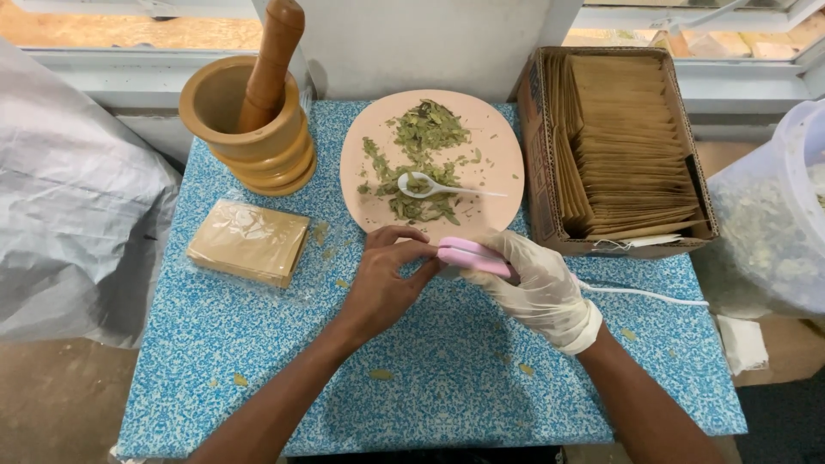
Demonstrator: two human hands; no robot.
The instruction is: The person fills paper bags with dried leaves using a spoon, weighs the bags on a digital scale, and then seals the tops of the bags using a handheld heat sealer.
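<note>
My right hand (533, 288), in a clear glove, grips a pink clamp-like tool (468, 255) with a white cord (653, 296) trailing right. My bare left hand (387, 279) pinches at the tool's left end; anything held between the fingers is hidden. Just beyond them a pink plate (494, 142) carries dried green leaves (421, 146) and a white plastic spoon (434, 186).
A wooden mortar with pestle (253, 120) stands at the back left of the blue speckled table (258, 361). A wrapped stack of brown sachets (249, 241) lies below it. A cardboard box of brown paper sachets (627, 146) sits right. A plastic tub (782, 215) is at far right.
</note>
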